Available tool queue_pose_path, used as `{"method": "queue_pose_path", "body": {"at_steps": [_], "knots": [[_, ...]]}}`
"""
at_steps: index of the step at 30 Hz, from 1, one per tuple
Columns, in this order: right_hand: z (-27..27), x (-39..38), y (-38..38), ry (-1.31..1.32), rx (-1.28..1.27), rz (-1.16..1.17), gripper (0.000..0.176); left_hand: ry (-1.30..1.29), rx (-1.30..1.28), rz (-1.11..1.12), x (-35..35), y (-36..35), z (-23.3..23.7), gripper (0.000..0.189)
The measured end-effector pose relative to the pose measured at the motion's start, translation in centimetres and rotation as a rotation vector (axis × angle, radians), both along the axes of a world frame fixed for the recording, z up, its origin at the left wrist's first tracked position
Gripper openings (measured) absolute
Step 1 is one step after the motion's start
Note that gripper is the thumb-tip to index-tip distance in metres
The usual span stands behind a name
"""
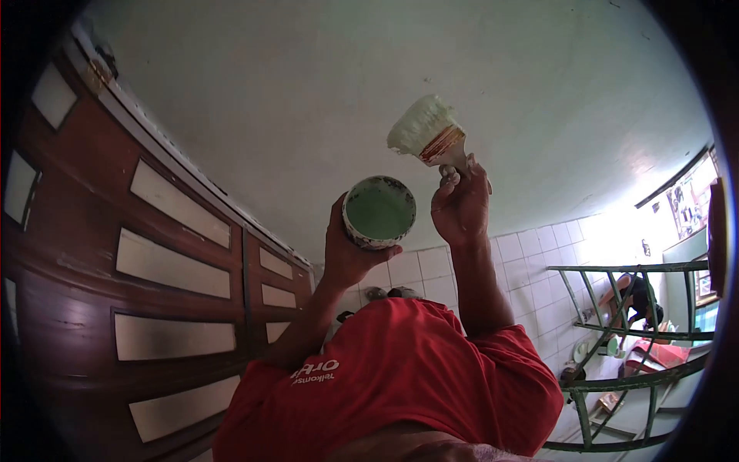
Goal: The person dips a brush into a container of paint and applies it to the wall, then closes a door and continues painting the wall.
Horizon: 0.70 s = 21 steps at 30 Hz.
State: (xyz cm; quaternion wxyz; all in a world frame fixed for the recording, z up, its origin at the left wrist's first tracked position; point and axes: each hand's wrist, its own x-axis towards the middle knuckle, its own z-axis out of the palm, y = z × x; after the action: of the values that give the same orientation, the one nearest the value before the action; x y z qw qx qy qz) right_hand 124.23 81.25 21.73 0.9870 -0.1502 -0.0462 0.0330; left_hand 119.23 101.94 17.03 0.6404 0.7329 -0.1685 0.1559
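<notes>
My left hand (352, 250) is wrapped round a paint-spattered tub (372, 241), its open top facing me. Pale green paint (379, 212) shows inside it. In my right hand (463, 202), raised higher, is a wide paintbrush (428, 131), gripped by its handle with the bristles up and to the left. Pale paint coats the bristles and has run over the reddish-brown ferrule band. Whitish paint also marks my right fingertips. Behind the brush and tub spreads a pale greenish wall (292, 100).
A brown wooden door (169, 285) with pale panels runs along the left. White floor tiles (531, 250) lie below. At right stands a green metal frame (639, 381) with bars; beyond it a person (640, 296) bends over near a red cloth (662, 354). Bright daylight enters there.
</notes>
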Motion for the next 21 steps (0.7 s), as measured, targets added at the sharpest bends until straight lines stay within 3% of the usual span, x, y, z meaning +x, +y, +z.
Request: {"method": "queue_pose_path", "body": {"at_steps": [4,6,8,10,12,13,15,18,20,21], "knots": [[1.1,4.0,-3.2,-0.097,0.138,-0.060,0.026,-0.027,0.056,0.010,0.9,0.2,0.0,0.107],[2.4,6.6,-6.0,-0.246,0.032,-0.284,0.028,0.029,-0.011,0.027,0.9,0.5,-0.2,0.106],[6.2,8.4,-8.1,-0.125,-0.055,-0.634,0.033,0.014,-0.014,-0.005,1.0,1.2,-1.2,0.105],[10.4,9.3,-8.9,-0.222,-0.289,-1.108,0.034,0.028,0.034,0.045,0.8,1.6,-1.4,0.105],[13.4,10.8,-10.6,-0.290,-0.563,-1.417,0.028,0.023,-0.004,0.021,0.6,2.3,-2.8,0.104],[14.8,11.1,-10.9,-0.291,-0.554,-1.430,0.028,0.025,0.027,0.065,0.6,2.7,-3.6,0.103],[17.0,12.0,-11.1,-0.222,-0.845,-1.677,0.020,0.063,0.029,0.118,0.1,3.0,-3.5,0.101],[18.1,16.2,-10.4,-0.421,-1.041,-2.086,0.019,0.116,0.036,0.162,-0.2,3.7,-4.5,0.101],[18.3,17.2,-5.9,-0.510,-1.146,-2.062,0.017,0.105,0.023,0.157,-0.5,3.6,-4.5,0.101],[18.3,16.7,-2.5,-0.541,-1.139,-1.922,0.017,0.097,0.010,0.152,-0.4,3.6,-4.4,0.101]]}}
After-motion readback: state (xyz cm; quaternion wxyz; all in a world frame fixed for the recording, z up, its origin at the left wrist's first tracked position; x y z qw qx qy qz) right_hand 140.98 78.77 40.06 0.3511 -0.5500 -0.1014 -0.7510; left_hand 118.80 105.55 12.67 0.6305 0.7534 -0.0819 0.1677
